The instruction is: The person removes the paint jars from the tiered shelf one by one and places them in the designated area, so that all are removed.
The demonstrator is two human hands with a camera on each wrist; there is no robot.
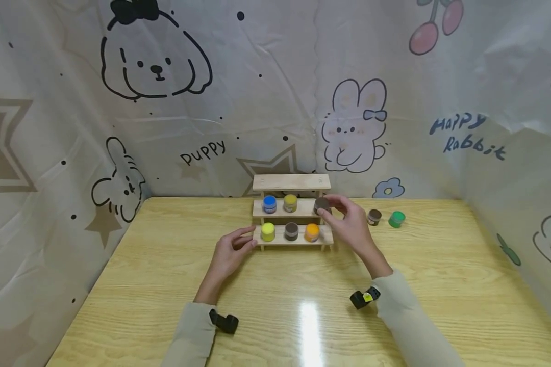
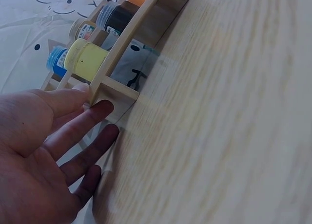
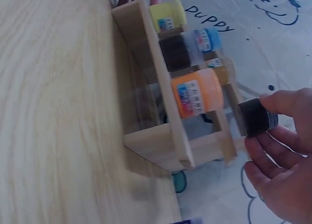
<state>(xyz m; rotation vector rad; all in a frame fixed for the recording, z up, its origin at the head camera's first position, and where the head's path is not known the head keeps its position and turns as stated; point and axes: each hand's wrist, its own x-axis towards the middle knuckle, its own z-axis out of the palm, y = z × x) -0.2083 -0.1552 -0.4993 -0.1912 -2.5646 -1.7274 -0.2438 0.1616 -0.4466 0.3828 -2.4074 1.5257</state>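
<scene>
A three-tiered wooden display stand holds small paint jars. My left hand holds the left end of its lowest tier by thumb and fingertips, beside a yellow jar. A dark brown jar is pinched between the thumb and fingers of my right hand, at the right end of the middle tier. That tier also bears a blue jar and a mustard jar. Along the lowest tier, another dark jar and an orange jar stand right of the yellow one.
Right of the stand, a brown jar and a green jar stand on the wood-grain table. A printed curtain hangs just behind the stand and along the sides.
</scene>
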